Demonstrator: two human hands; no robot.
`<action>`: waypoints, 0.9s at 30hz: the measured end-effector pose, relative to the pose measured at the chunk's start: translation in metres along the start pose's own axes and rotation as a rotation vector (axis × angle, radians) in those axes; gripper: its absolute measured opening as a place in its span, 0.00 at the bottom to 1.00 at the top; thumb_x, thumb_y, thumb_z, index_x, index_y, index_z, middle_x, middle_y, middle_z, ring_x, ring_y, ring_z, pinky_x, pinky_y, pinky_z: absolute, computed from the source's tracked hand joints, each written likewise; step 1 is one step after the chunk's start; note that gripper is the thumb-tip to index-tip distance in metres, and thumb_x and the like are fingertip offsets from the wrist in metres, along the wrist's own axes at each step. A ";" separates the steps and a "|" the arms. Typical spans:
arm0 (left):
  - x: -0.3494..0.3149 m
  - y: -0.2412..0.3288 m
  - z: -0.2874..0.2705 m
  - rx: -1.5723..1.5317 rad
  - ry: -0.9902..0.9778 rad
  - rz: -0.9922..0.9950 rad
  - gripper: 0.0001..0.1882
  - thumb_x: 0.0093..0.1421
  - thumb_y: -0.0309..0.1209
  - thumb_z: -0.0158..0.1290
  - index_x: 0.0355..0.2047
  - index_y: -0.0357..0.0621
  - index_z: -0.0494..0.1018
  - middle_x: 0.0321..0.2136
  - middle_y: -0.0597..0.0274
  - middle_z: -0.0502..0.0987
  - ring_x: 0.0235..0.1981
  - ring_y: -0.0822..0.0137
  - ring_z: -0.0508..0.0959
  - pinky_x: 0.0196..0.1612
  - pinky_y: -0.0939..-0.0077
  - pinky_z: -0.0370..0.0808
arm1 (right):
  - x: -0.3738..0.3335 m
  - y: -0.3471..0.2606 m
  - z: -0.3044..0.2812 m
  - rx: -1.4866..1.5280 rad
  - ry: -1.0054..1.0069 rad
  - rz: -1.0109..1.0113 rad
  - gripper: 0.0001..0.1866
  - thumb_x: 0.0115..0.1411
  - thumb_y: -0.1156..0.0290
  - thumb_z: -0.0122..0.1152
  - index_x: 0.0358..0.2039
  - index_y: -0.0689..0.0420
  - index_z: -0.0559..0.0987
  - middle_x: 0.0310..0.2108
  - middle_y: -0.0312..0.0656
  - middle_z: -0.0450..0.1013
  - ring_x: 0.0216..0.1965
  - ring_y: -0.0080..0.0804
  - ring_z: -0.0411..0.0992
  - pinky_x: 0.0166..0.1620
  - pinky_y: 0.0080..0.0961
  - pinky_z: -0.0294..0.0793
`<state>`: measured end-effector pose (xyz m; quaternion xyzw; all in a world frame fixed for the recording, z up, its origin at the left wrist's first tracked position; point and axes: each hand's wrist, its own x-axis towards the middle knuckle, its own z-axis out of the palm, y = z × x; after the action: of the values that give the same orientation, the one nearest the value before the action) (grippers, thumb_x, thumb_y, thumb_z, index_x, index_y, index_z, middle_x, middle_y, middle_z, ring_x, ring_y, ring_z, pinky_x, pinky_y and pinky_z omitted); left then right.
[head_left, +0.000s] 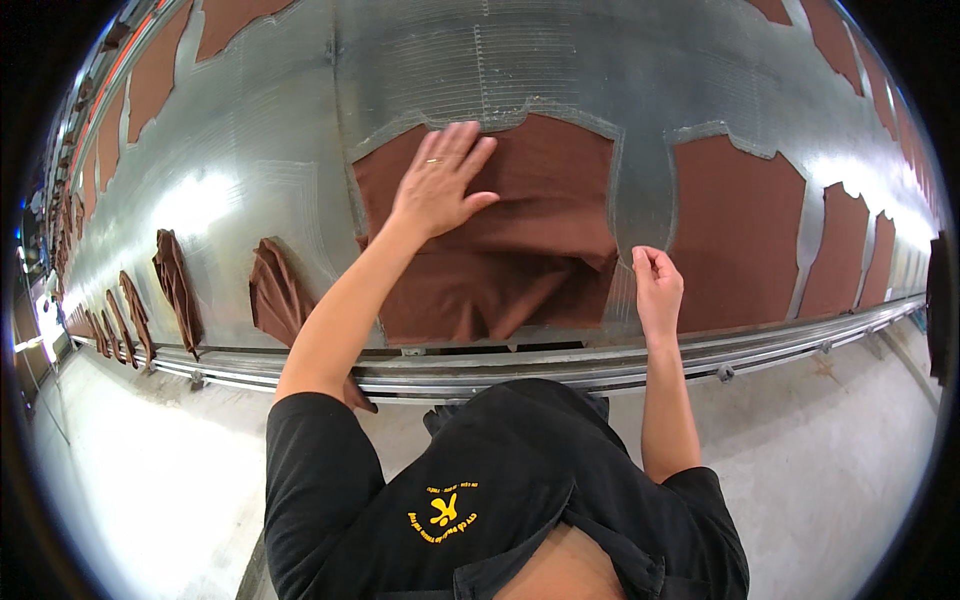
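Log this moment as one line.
left hand: open, spread over brown cloth | right hand: closed, beside cloth | cloth: near half rumpled, on metal table

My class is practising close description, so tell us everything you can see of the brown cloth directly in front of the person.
The cloth is a matte, reddish-brown panel that looks like fabric, with a scooped dip in its top edge. It lies on the grey, metal-looking table, mostly flat above, rumpled into raised folds below. Pale marks border its top. The left grip rests palm down over its upper left, thumb out; the right grip is beside its right edge, apparently not touching.
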<state>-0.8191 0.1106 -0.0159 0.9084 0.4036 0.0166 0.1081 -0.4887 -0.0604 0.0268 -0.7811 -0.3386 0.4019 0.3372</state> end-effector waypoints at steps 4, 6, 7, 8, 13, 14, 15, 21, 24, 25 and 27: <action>-0.061 -0.069 -0.016 0.332 0.354 -0.631 0.37 0.69 0.51 0.51 0.68 0.39 0.59 0.69 0.40 0.59 0.71 0.44 0.58 0.70 0.52 0.55 | -0.021 0.018 -0.011 -0.138 -0.003 0.012 0.12 0.66 0.65 0.63 0.39 0.62 0.82 0.28 0.33 0.75 0.30 0.17 0.69 0.36 0.18 0.71; -0.114 -0.075 -0.026 -0.095 0.638 -0.847 0.32 0.69 0.48 0.52 0.63 0.36 0.66 0.61 0.39 0.69 0.64 0.45 0.68 0.66 0.57 0.64 | -0.035 0.028 -0.014 -0.251 -0.022 -0.009 0.13 0.64 0.65 0.65 0.41 0.62 0.81 0.30 0.42 0.79 0.31 0.27 0.75 0.39 0.25 0.76; -0.142 -0.065 -0.028 -0.157 0.608 -0.921 0.29 0.69 0.47 0.52 0.60 0.35 0.69 0.57 0.41 0.72 0.60 0.47 0.72 0.62 0.59 0.67 | -0.043 0.033 -0.015 -0.249 -0.048 -0.027 0.15 0.63 0.63 0.66 0.41 0.63 0.81 0.30 0.43 0.79 0.32 0.28 0.76 0.40 0.26 0.76; -0.170 -0.050 -0.029 -0.219 0.573 -0.992 0.27 0.69 0.46 0.53 0.56 0.34 0.73 0.53 0.43 0.76 0.55 0.50 0.76 0.59 0.61 0.71 | -0.052 0.038 -0.014 -0.251 -0.068 0.013 0.17 0.61 0.62 0.67 0.41 0.63 0.80 0.31 0.44 0.80 0.33 0.30 0.78 0.41 0.27 0.77; -0.254 0.063 0.000 -0.512 0.360 -1.186 0.22 0.65 0.43 0.59 0.46 0.35 0.77 0.44 0.49 0.80 0.46 0.55 0.79 0.51 0.63 0.75 | -0.081 0.064 0.004 -0.401 -0.060 -0.004 0.21 0.58 0.56 0.68 0.37 0.64 0.82 0.33 0.52 0.82 0.37 0.46 0.81 0.43 0.38 0.78; -0.260 0.077 0.007 -0.544 0.294 -1.244 0.21 0.64 0.43 0.60 0.44 0.35 0.77 0.43 0.49 0.80 0.45 0.55 0.80 0.50 0.64 0.75 | -0.082 0.068 0.008 -0.422 -0.053 0.003 0.19 0.58 0.57 0.68 0.35 0.63 0.83 0.31 0.51 0.82 0.36 0.46 0.81 0.42 0.38 0.78; -0.263 0.081 0.012 -0.462 0.279 -1.188 0.21 0.63 0.43 0.61 0.42 0.35 0.78 0.42 0.49 0.81 0.44 0.55 0.80 0.49 0.64 0.75 | -0.080 0.072 0.011 -0.375 -0.080 0.000 0.18 0.58 0.58 0.67 0.34 0.63 0.83 0.29 0.50 0.81 0.35 0.46 0.81 0.42 0.38 0.78; -0.270 0.064 0.025 -0.225 0.328 -0.941 0.20 0.61 0.43 0.62 0.37 0.33 0.80 0.26 0.55 0.82 0.26 0.63 0.82 0.35 0.67 0.79 | -0.063 0.079 0.007 -0.103 -0.219 -0.009 0.14 0.56 0.63 0.63 0.25 0.63 0.81 0.21 0.46 0.78 0.26 0.33 0.78 0.35 0.32 0.76; -0.269 0.061 0.030 -0.548 0.181 -1.133 0.20 0.63 0.41 0.61 0.35 0.31 0.79 0.23 0.56 0.81 0.20 0.66 0.80 0.27 0.71 0.79 | -0.071 0.071 0.004 -0.178 -0.155 -0.110 0.11 0.58 0.67 0.62 0.27 0.63 0.80 0.25 0.43 0.78 0.27 0.26 0.77 0.34 0.27 0.76; -0.269 0.063 0.032 -0.596 0.162 -1.126 0.20 0.63 0.41 0.60 0.35 0.31 0.78 0.22 0.56 0.80 0.19 0.66 0.80 0.26 0.71 0.79 | -0.078 0.068 0.003 0.047 -0.200 -0.067 0.09 0.59 0.69 0.61 0.28 0.63 0.80 0.27 0.41 0.78 0.28 0.25 0.77 0.34 0.25 0.76; -0.269 0.067 0.036 -0.690 0.136 -1.117 0.20 0.64 0.41 0.59 0.35 0.30 0.78 0.21 0.57 0.80 0.18 0.66 0.80 0.23 0.72 0.79 | -0.092 0.055 0.003 0.462 -0.279 0.110 0.07 0.61 0.73 0.58 0.30 0.62 0.80 0.30 0.39 0.77 0.30 0.23 0.76 0.35 0.22 0.77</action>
<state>-0.9468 -0.1378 -0.0213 0.4724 0.7916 0.1440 0.3597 -0.5184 -0.1635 0.0186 -0.6379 -0.2379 0.5899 0.4342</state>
